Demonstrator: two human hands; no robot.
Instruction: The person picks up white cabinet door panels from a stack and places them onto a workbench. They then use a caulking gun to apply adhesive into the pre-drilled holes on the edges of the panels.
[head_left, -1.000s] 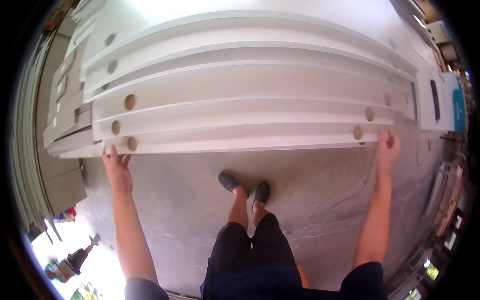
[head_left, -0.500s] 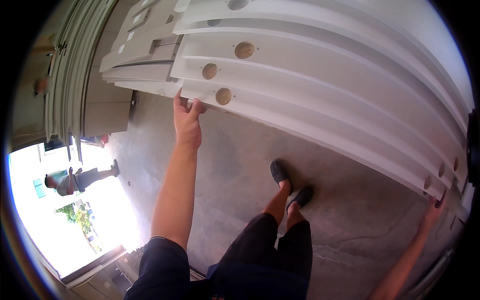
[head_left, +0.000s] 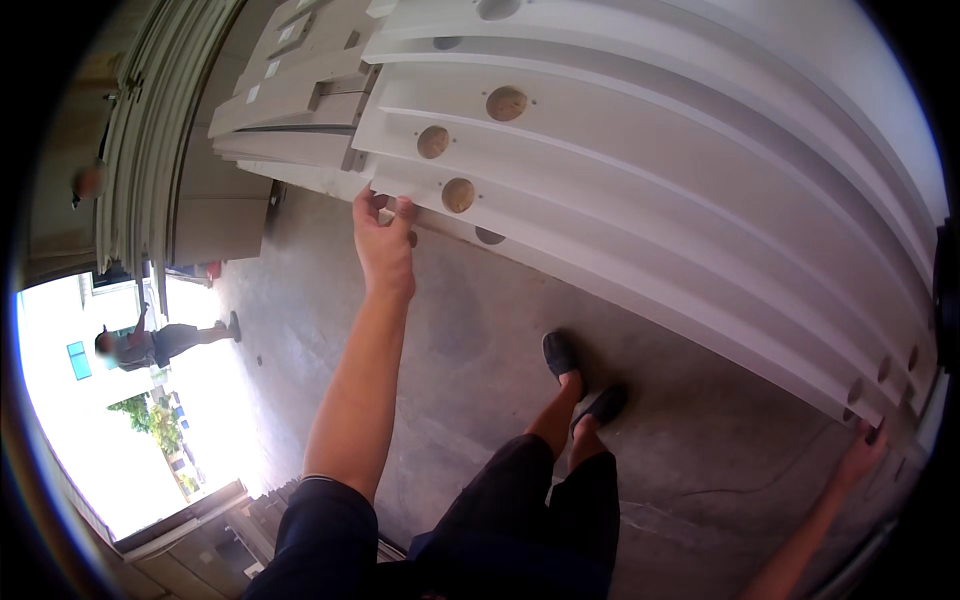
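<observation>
White cabinet door panels (head_left: 600, 215) with round hinge holes lie in an overlapping stack across the upper right. My left hand (head_left: 386, 245) grips the left corner of the nearest panel, thumb and fingers bent at its edge. Close to that hand, another round hole shows just below the panel's lower edge. At the far right, my right hand (head_left: 860, 455) holds the other end of the same panel by its corner, the fingers partly hidden and small in view.
More narrow panels (head_left: 290, 95) are piled left of the stack. Tall boards (head_left: 150, 150) stand along the left side. A person (head_left: 160, 345) stands by the bright doorway on the left. Below me is a grey concrete floor (head_left: 470, 330) with my feet on it.
The near panel's edge and my left hand appear slightly further right and lower. A hole below that edge has come into view. The person by the doorway has changed arm position.
</observation>
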